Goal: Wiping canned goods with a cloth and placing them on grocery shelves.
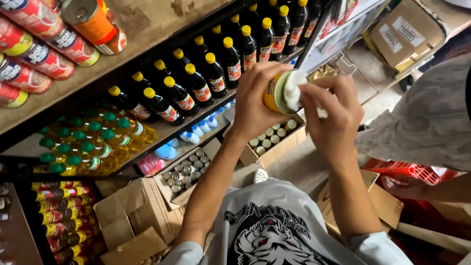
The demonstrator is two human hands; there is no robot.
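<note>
left hand [252, 100] grips yellow can [274, 93] at chest height; right hand [329, 118] pinches white cloth [296, 91] against its top.

One head-worn camera looks steeply down, close over the raised hands, shelves [162, 132] at left (floor far below).

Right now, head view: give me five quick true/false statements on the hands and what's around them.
1. The left hand grips a yellow can. True.
2. The right hand presses a white cloth to the can's end. True.
3. The dark bottles have green caps. False: yellow caps.
4. The open box below holds cans. True.
5. The red crate sits on a shelf. False: it is low down on the right.
</note>
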